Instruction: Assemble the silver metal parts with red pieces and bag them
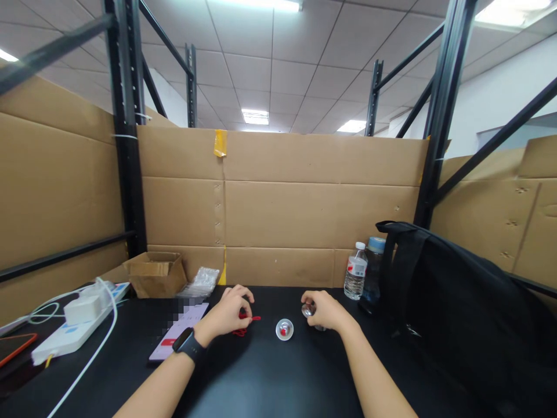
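My left hand (232,309), with a dark watch on its wrist, is closed at the fingertips over a bundle of thin red cord (240,332). A short end of the cord sticks out to the right of the fingers. My right hand (326,310) grips a small clear round piece (308,310), like a little cup or lid; the fingers partly cover it. Below that hand a bit of another clear thing (321,328) shows, mostly hidden. Between both hands a small round clear dish (284,330) with something red in it rests on the black table (278,377).
On the left lie a phone (180,331), a white power strip (69,339) with cables, an open cardboard box (155,274) and clear plastic bags (202,281). At right stand a water bottle (355,271), a blue-capped bottle (375,264) and a black bag (456,313). Cardboard walls enclose the table.
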Tool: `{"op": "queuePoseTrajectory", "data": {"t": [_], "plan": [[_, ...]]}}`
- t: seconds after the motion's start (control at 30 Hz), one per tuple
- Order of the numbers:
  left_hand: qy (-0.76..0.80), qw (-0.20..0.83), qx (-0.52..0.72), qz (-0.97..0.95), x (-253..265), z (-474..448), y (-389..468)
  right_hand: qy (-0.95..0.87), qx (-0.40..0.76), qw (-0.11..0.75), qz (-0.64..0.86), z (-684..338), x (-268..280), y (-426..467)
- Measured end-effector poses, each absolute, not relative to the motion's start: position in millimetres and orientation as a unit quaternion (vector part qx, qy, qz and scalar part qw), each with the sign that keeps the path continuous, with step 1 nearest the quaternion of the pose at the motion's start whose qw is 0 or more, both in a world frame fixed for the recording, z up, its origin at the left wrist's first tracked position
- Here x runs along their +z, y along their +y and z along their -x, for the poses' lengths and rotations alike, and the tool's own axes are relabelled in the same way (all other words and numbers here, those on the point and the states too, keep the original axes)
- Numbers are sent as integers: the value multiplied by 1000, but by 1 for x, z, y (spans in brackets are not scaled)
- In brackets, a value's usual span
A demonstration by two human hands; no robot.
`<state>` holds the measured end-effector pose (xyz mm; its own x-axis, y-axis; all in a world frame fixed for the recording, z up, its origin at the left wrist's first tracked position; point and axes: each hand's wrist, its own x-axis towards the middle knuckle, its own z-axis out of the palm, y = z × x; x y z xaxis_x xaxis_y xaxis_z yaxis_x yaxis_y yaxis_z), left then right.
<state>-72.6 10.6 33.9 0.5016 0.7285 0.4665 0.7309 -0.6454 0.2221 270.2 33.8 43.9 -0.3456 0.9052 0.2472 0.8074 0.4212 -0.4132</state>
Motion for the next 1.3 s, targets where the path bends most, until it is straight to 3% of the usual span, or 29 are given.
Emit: {"op": "queuePoseTrajectory", "data": {"t": [0.77, 0.9, 1.3], "plan": [[-454, -21, -207, 867, 21, 85, 25, -783, 191, 143, 575, -298, 36, 48], [-446, -23, -206, 871, 23, 85, 23, -783, 129, 119, 596, -290, 45, 39], [-402, -27, -232, 885, 29, 61, 11, -900, 149, 159, 379, -238, 21, 42]]}}
